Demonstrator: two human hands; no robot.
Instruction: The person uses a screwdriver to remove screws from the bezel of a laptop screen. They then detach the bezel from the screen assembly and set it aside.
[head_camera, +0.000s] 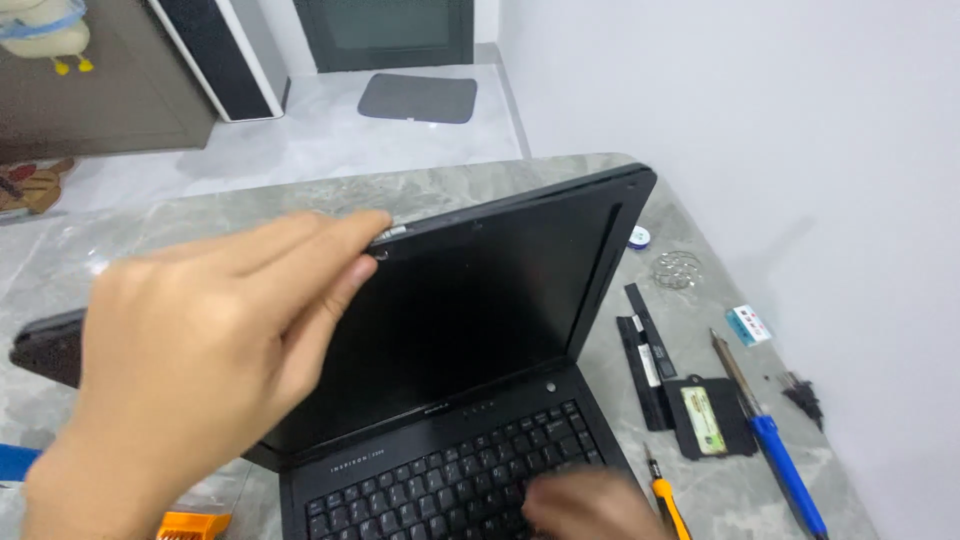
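Grey marble table (120, 235) carries a black laptop (470, 330), its lid raised. Left hand (200, 360) pinches the lid's top edge between thumb and pressed-together fingers, holding the screen up. Right hand (590, 505) lies flat on the keyboard, steadying the base. Beyond its fingertips lie a blue-handled soldering iron (775, 445) and an orange screwdriver (668, 500).

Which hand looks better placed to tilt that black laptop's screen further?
The left hand, probably: its fingertips already pinch the top edge of the black laptop's screen, while the right hand rests low on the keyboard.
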